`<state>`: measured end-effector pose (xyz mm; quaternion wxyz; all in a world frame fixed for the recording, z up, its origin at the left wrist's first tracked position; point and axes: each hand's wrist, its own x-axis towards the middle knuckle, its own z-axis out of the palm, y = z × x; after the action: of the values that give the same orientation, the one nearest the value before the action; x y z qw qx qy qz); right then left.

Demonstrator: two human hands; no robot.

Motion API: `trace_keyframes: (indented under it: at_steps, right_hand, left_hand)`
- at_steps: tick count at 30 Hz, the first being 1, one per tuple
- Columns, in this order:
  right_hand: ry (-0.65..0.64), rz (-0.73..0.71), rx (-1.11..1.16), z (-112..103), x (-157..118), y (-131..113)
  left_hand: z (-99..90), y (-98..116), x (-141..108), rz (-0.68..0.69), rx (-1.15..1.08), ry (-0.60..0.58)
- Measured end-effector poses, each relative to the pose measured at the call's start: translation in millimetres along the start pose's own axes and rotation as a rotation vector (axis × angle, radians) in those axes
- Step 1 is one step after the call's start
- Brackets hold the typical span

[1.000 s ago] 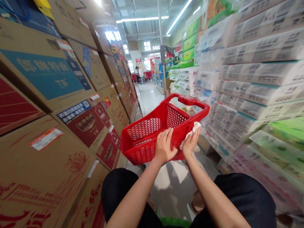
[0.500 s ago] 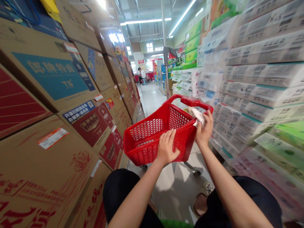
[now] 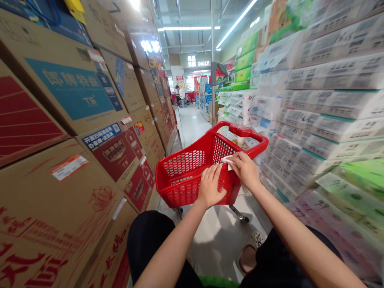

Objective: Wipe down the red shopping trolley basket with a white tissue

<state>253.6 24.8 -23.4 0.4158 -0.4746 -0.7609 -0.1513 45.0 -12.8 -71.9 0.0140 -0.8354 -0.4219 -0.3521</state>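
Observation:
A red plastic shopping cart (image 3: 183, 180) with perforated walls and a looped handle (image 3: 244, 134) stands in front of me, its basket holding nothing that I can see. My left hand (image 3: 210, 186) hooks its fingers over the near rim, thumb apart on the outer wall. Pinched in my right hand (image 3: 244, 170) is a crumpled white tissue (image 3: 228, 161), pressed to the same rim near the handle end. The two hands are close together. Under the basket, a caster wheel (image 3: 241, 216) shows.
Stacked cardboard cartons (image 3: 75, 92) wall the left side. Packs of tissue paper (image 3: 324, 96) are piled on the right. A metal pole (image 3: 213, 60) rises behind the cart, and a seated person (image 3: 181, 94) is far down the aisle. My knees flank the cart's near side.
My right hand has moved left with the tissue, from the handle's near corner along the rim toward my left hand. The left hand stays on the rim.

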Motion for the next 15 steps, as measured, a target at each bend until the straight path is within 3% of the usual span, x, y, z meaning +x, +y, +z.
trace_keyframes:
  at_steps: [3, 9, 13, 15]
  right_hand:
    - [-0.052, -0.049, -0.047, -7, 3, 4]
    - [0.171, 0.188, -0.032, -35, 44, 40]
    - [0.272, 0.177, -0.018, -36, 63, 25]
    - [0.224, 0.133, -0.060, -27, 61, 10]
  left_hand:
    - [-3.6, 2, -1, 0.014, -0.008, 0.000]
    - [-8.6, 5, -1, 0.015, -0.014, 0.003]
    - [-8.2, 3, -2, 0.010, -0.017, -0.005]
    - [-7.9, 3, -2, 0.016, -0.024, -0.002]
